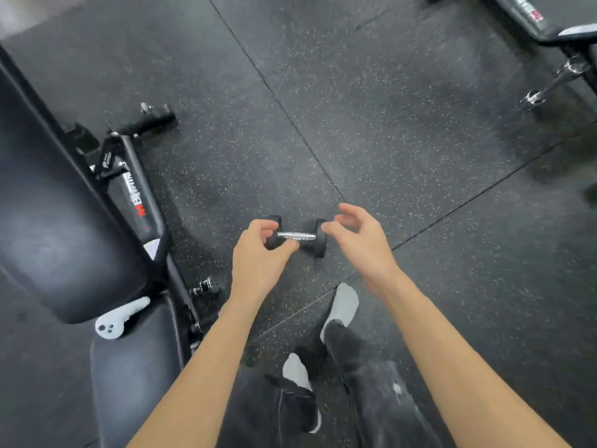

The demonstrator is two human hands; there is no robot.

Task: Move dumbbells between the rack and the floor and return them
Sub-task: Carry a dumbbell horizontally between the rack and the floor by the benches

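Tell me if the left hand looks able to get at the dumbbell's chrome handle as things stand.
Probably yes. The left hand hovers by the dumbbell on the floor, thumb and fingers curled apart; nothing covers the handle. The right hand is beside the far head.

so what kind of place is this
Most likely a gym: a small dumbbell lies on speckled rubber floor tiles, with a padded black weight bench to the left and part of another equipment frame at the top right.
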